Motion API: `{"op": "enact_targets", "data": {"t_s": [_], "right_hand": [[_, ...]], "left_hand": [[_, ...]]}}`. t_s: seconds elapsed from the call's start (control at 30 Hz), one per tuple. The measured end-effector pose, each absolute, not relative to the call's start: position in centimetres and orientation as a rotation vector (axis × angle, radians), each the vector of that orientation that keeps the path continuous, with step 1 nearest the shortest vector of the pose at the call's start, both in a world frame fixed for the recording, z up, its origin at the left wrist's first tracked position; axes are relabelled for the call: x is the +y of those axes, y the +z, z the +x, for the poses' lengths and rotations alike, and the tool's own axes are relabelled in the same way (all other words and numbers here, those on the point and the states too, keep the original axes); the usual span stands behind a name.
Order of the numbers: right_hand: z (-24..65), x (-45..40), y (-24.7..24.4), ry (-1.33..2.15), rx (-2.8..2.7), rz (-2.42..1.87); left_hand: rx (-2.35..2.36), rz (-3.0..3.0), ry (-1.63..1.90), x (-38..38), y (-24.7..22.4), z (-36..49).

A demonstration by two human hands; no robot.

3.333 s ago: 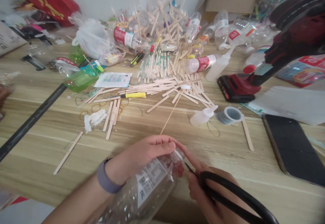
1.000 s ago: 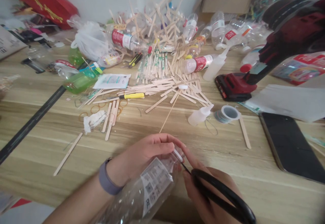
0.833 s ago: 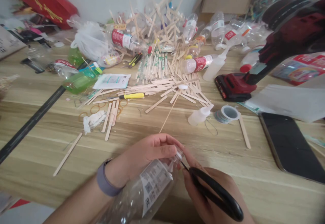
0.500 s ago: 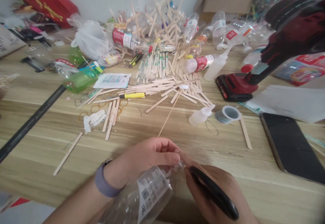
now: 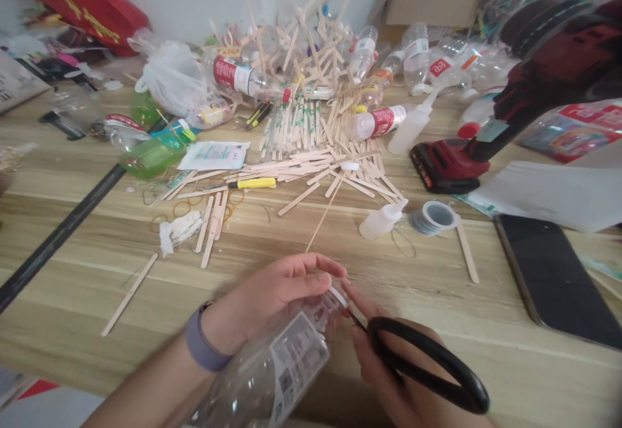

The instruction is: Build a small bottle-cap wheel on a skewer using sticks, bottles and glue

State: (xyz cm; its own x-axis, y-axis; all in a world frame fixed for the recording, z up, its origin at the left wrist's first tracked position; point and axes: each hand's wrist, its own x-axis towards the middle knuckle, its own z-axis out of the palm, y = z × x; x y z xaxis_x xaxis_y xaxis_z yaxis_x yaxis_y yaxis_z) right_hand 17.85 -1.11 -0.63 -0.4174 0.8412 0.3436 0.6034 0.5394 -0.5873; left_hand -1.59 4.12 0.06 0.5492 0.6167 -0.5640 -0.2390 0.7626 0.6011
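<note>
At a cluttered wooden table's near edge, holding a clear bottle.
Clasping its neck in the left hand, gripping black-handled scissors, blade at the neck, in the right hand.

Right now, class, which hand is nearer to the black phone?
Right. The right hand, holding the black-handled tool, is left of the phone; the left hand, holding the bottle, is farther left.

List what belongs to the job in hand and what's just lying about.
In use:
Clear bottle, left hand
Black-handled scissors, right hand

Apparently just lying about:
Phone
Spool
Yellow-handled knife
Red power tool
Wooden sticks
</note>
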Motion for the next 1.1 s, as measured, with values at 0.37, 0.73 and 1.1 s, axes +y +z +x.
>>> {"op": "enact_targets", "data": {"t_s": [0.37, 0.73, 1.1], "right_hand": [[17.9, -1.1, -1.7, 0.451, -2.172, -1.196], [18.0, -0.8, -2.1, 0.161, -2.315, -1.080], [17.8, -0.9, -1.6, 0.523, -2.198, -1.185]], "left_hand": [[0.882, 0.525, 0.521, 4.3, 0.3, -1.4], [0.907, 0.660, 0.432, 4.6, 0.6, -1.5], [0.876, 0.714, 0.444, 4.7, 0.3, -1.7]]}}
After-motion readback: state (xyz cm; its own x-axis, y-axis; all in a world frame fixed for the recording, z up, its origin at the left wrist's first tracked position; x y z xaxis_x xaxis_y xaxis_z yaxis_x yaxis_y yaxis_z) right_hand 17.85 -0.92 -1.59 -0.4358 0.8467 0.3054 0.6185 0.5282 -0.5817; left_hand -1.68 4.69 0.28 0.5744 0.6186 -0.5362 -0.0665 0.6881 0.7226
